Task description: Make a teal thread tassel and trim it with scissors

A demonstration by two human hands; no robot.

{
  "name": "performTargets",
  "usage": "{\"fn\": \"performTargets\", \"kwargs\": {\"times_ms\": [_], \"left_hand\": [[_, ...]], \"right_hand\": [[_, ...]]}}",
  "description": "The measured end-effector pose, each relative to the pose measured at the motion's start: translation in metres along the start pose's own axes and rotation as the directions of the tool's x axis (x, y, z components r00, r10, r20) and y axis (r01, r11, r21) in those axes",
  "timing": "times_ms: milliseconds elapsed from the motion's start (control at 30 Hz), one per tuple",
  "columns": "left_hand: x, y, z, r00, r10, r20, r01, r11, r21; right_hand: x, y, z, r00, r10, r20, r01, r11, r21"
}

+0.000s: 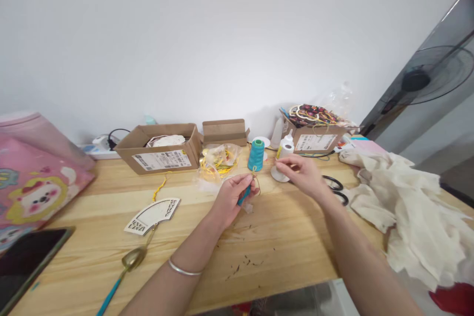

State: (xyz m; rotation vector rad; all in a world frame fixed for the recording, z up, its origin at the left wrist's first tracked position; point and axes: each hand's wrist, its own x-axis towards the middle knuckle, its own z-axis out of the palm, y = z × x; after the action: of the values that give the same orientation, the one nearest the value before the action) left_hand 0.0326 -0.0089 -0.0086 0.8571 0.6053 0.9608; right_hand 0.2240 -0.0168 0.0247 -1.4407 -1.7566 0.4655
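My left hand (237, 195) is closed on a slim teal thread bundle (244, 195), with a thin tan cord (254, 174) looping up from its fingers. To the right, my right hand (301, 173) is held in a pinch above the table; whatever is between its fingertips is too small to make out. Just behind my hands stands a cone of teal thread (256, 155). A white squeeze bottle (286, 147) and a white spool (279, 175) are beside my right fingertips. Black scissor handles (336, 190) show partly behind my right wrist.
A fan-shaped ornament (153, 215) with a gold cap (133, 258) and teal tassel (110, 296) lies at left, near a dark tablet (31, 266). Cardboard boxes (159, 148) and bagged yellow cords (218, 163) line the wall. Cream cloth (414, 207) covers the right side.
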Motion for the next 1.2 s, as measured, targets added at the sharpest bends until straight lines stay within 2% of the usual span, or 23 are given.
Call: {"fn": "performTargets", "kwargs": {"times_ms": [67, 133, 167, 200, 267, 333, 433, 667, 833, 900, 967, 1067, 1133, 1200], "left_hand": [[0.000, 0.001, 0.000, 1.000, -0.003, 0.010, 0.003, 1.000, -0.015], [-0.001, 0.003, 0.000, 1.000, 0.002, 0.013, -0.002, 0.999, -0.034], [-0.001, 0.003, 0.001, 1.000, 0.004, 0.013, -0.003, 0.999, -0.047], [-0.001, 0.004, 0.001, 1.000, 0.004, 0.015, -0.003, 0.998, -0.061], [-0.002, 0.005, 0.002, 1.000, 0.002, 0.021, 0.000, 0.995, -0.097], [-0.002, 0.005, 0.003, 1.000, -0.007, 0.027, 0.010, 0.992, -0.127], [-0.003, 0.005, 0.004, 1.000, -0.018, 0.025, 0.021, 0.994, -0.112], [-0.003, 0.005, 0.005, 0.999, -0.044, 0.002, 0.044, 0.992, -0.121], [-0.002, 0.004, 0.003, 0.998, -0.057, -0.037, 0.050, 0.982, -0.180], [-0.002, 0.005, 0.003, 0.998, -0.048, -0.051, 0.038, 0.982, -0.182], [-0.002, 0.005, 0.002, 0.998, -0.037, -0.056, 0.027, 0.983, -0.180], [-0.003, 0.006, 0.003, 0.997, -0.038, -0.062, 0.026, 0.983, -0.181], [-0.004, 0.007, 0.004, 0.997, -0.042, -0.066, 0.029, 0.981, -0.189], [-0.004, 0.007, 0.005, 0.997, -0.026, -0.072, 0.012, 0.981, -0.192]], "right_hand": [[-0.005, 0.010, -0.031, 0.991, 0.102, 0.084, -0.068, 0.940, -0.334], [-0.015, 0.022, -0.055, 0.964, 0.240, 0.118, -0.124, 0.791, -0.599], [-0.021, 0.028, -0.062, 0.945, 0.295, 0.143, -0.124, 0.725, -0.677], [-0.026, 0.034, -0.066, 0.929, 0.328, 0.173, -0.106, 0.682, -0.723], [-0.036, 0.045, -0.064, 0.909, 0.341, 0.241, -0.047, 0.657, -0.752], [-0.043, 0.055, -0.058, 0.915, 0.311, 0.256, -0.014, 0.660, -0.751], [-0.046, 0.065, -0.054, 0.943, 0.266, 0.200, -0.024, 0.655, -0.755], [-0.044, 0.072, -0.066, 0.959, 0.178, 0.222, 0.020, 0.735, -0.678], [-0.051, 0.061, -0.074, 0.992, 0.046, 0.117, 0.044, 0.745, -0.665], [-0.057, 0.060, -0.078, 0.999, -0.008, 0.047, 0.036, 0.780, -0.625], [-0.062, 0.060, -0.080, 0.999, -0.035, -0.036, 0.010, 0.847, -0.532], [-0.067, 0.054, -0.074, 0.992, -0.009, -0.127, -0.028, 0.957, -0.289], [-0.068, 0.040, -0.062, 0.994, 0.031, -0.107, -0.042, 0.995, -0.093], [-0.068, 0.020, -0.045, 0.998, 0.062, -0.018, -0.060, 0.996, 0.073]]}}
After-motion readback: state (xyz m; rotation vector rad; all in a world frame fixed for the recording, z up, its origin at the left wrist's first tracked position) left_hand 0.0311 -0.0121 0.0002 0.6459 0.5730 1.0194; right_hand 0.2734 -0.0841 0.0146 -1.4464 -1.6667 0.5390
